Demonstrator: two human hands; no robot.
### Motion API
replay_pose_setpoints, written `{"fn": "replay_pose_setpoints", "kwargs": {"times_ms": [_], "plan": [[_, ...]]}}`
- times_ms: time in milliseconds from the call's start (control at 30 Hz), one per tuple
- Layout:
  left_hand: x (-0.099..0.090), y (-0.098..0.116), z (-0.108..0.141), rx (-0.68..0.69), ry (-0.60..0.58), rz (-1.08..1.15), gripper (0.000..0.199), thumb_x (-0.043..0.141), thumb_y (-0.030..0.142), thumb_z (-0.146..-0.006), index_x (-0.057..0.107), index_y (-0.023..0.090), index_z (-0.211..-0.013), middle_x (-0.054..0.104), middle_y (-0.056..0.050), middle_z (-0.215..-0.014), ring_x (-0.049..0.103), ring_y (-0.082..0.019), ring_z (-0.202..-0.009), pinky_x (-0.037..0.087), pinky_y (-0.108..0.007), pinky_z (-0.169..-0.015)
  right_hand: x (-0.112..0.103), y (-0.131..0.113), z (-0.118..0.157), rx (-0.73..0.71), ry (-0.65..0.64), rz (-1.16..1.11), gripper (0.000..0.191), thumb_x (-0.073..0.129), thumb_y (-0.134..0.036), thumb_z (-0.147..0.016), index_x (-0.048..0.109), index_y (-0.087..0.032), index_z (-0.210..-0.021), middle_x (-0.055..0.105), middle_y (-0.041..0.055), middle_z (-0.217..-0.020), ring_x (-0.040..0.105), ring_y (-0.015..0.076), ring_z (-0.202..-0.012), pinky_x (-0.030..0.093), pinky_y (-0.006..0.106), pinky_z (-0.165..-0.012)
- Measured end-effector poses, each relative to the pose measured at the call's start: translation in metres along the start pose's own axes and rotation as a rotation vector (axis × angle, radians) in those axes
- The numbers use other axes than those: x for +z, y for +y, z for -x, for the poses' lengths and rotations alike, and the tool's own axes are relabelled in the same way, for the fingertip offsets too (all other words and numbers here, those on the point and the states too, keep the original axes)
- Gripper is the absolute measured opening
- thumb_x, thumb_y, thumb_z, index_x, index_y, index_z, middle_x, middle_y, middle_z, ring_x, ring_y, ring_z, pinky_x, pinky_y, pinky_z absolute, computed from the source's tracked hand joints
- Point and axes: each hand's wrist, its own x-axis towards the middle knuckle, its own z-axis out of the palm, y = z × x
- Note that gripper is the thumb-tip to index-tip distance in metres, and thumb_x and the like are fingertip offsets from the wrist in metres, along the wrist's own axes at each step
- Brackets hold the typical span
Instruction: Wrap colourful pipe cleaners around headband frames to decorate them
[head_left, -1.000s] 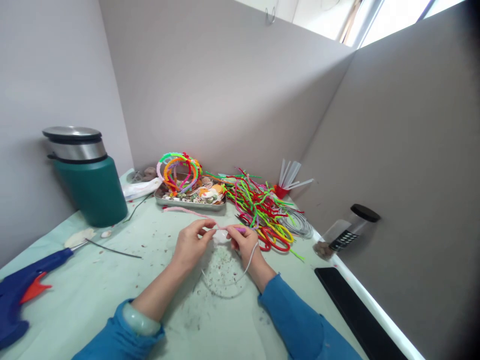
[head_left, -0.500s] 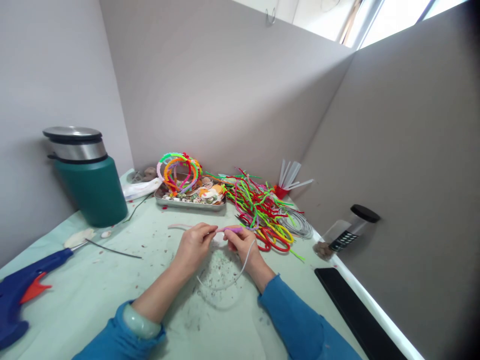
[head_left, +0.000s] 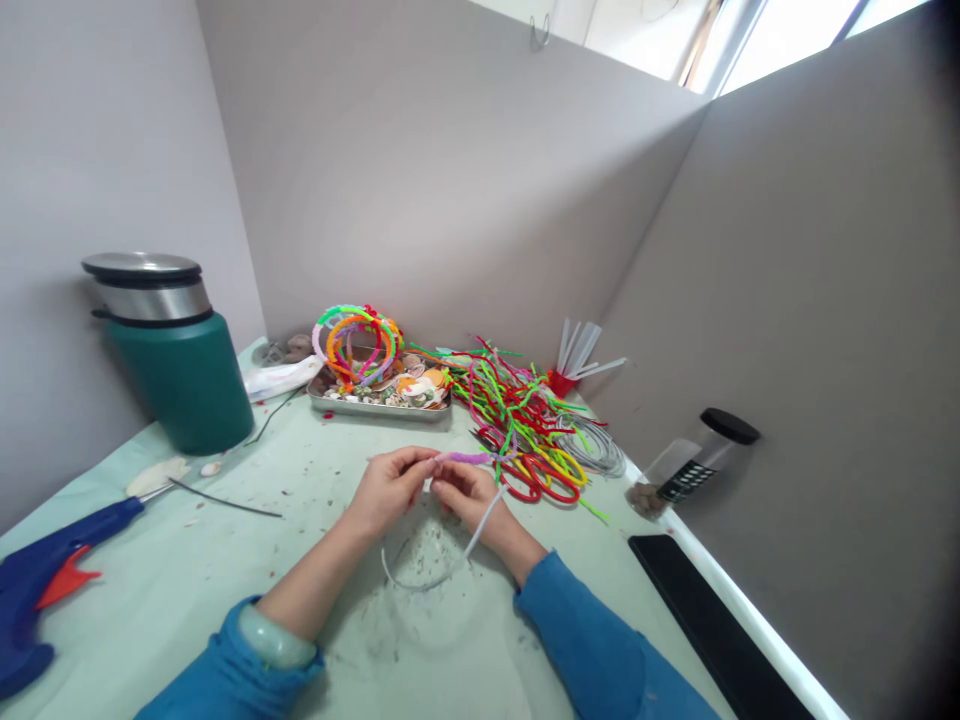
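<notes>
Over the middle of the table my left hand (head_left: 391,488) pinches a purple fuzzy strip (head_left: 466,458) at its left end. Close beside it, with fingertips nearly touching, my right hand (head_left: 469,495) has its fingers closed at the same piece. The strip's purple part runs to the right above my right fingers. A pale grey cord (head_left: 442,578) hangs in a curve below both hands, from near my right hand round to my left. Where the cord meets the strip is hidden by the fingers.
A metal tray (head_left: 375,408) holds shells and colourful rings. Right of it lie tangled pipe cleaners (head_left: 510,400) and red-handled scissors (head_left: 551,478). A green bottle (head_left: 184,380) and blue glue gun (head_left: 75,545) are at left. A jar (head_left: 697,465) and black strip (head_left: 712,620) are at right.
My right hand has moved slightly left and down, closer to my left hand. The cord's loop has shifted left, and more of the purple strip shows past my right fingers.
</notes>
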Motion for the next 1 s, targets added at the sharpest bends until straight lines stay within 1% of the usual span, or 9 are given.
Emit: {"fn": "replay_pose_setpoints", "kwargs": {"times_ms": [67, 167, 233, 333, 433, 600, 667, 800, 1000], "plan": [[0.001, -0.003, -0.002, -0.019, -0.006, 0.053, 0.032, 0.058, 0.039, -0.069, 0.066, 0.015, -0.088, 0.056, 0.002, -0.053, 0.038, -0.007, -0.038, 0.027, -0.019, -0.038, 0.0, 0.0, 0.001, -0.032, -0.026, 0.062, 0.014, 0.056, -0.029, -0.076, 0.06, -0.016, -0.073, 0.048, -0.003, -0.058, 0.04, 0.0079, -0.05, 0.032, 0.019, -0.047], [0.002, -0.008, -0.006, 0.004, 0.024, 0.136, 0.032, 0.062, 0.039, -0.065, 0.067, 0.014, -0.084, 0.063, -0.001, -0.065, 0.048, -0.009, -0.049, 0.033, -0.019, -0.044, -0.001, 0.0, 0.001, -0.084, 0.03, 0.124, 0.018, 0.055, -0.032, -0.078, 0.06, -0.016, -0.07, 0.052, -0.0008, -0.064, 0.045, 0.0107, -0.058, 0.036, 0.021, -0.053], [0.001, -0.009, -0.007, -0.006, 0.047, 0.168, 0.033, 0.062, 0.041, -0.066, 0.066, 0.014, -0.084, 0.059, 0.001, -0.06, 0.045, -0.007, -0.045, 0.03, -0.018, -0.042, -0.001, 0.0, 0.0, -0.094, 0.047, 0.118, 0.018, 0.055, -0.033, -0.079, 0.061, -0.017, -0.074, 0.056, 0.0012, -0.071, 0.05, 0.0133, -0.067, 0.04, 0.023, -0.061], [0.0, -0.008, -0.007, -0.08, 0.06, 0.172, 0.035, 0.061, 0.044, -0.066, 0.064, 0.015, -0.086, 0.05, 0.006, -0.05, 0.031, -0.003, -0.033, 0.021, -0.018, -0.034, -0.002, -0.002, 0.001, -0.063, 0.029, 0.04, 0.02, 0.05, -0.034, -0.082, 0.061, -0.017, -0.082, 0.059, 0.0026, -0.076, 0.054, 0.0152, -0.072, 0.043, 0.026, -0.067], [-0.002, -0.005, -0.006, -0.146, 0.065, 0.211, 0.036, 0.062, 0.045, -0.064, 0.063, 0.015, -0.085, 0.047, 0.008, -0.049, 0.026, -0.002, -0.03, 0.018, -0.018, -0.032, -0.001, -0.003, 0.002, -0.045, 0.042, -0.015, 0.021, 0.047, -0.034, -0.084, 0.06, -0.018, -0.087, 0.058, 0.0015, -0.07, 0.054, 0.014, -0.066, 0.045, 0.025, -0.064], [-0.003, -0.004, -0.006, -0.227, 0.063, 0.31, 0.038, 0.065, 0.043, -0.061, 0.061, 0.014, -0.086, 0.048, 0.006, -0.052, 0.029, -0.002, -0.032, 0.019, -0.017, -0.032, 0.0, -0.001, 0.002, 0.006, 0.1, -0.05, 0.024, 0.046, -0.036, -0.083, 0.057, -0.019, -0.097, 0.046, -0.0047, -0.054, 0.046, 0.0101, -0.046, 0.039, 0.021, -0.046], [-0.004, -0.003, -0.005, -0.254, 0.057, 0.337, 0.04, 0.065, 0.042, -0.061, 0.06, 0.013, -0.088, 0.046, 0.007, -0.051, 0.028, -0.002, -0.031, 0.018, -0.017, -0.031, -0.001, -0.002, 0.001, -0.021, 0.153, 0.022, 0.023, 0.047, -0.035, -0.082, 0.059, -0.019, -0.093, 0.051, -0.0031, -0.058, 0.048, 0.0107, -0.05, 0.04, 0.021, -0.049], [-0.003, 0.001, -0.004, -0.27, 0.072, 0.342, 0.039, 0.065, 0.041, -0.061, 0.059, 0.014, -0.088, 0.042, 0.009, -0.049, 0.026, -0.002, -0.03, 0.019, -0.017, -0.031, 0.0, -0.008, 0.003, -0.161, 0.236, 0.243, 0.02, 0.049, -0.031, -0.082, 0.064, -0.019, -0.085, 0.062, 0.003, -0.077, 0.055, 0.0152, -0.07, 0.042, 0.025, -0.064], [-0.003, -0.009, -0.007, -0.173, 0.16, 0.192, 0.033, 0.06, 0.042, -0.064, 0.06, 0.015, -0.083, 0.047, 0.008, -0.049, 0.027, -0.003, -0.029, 0.02, -0.018, -0.032, 0.003, -0.013, 0.01, -0.327, 0.102, 0.498, 0.022, 0.048, -0.024, -0.083, 0.065, -0.021, -0.096, 0.066, 0.007, -0.09, 0.059, 0.0191, -0.083, 0.043, 0.031, -0.076]]}}
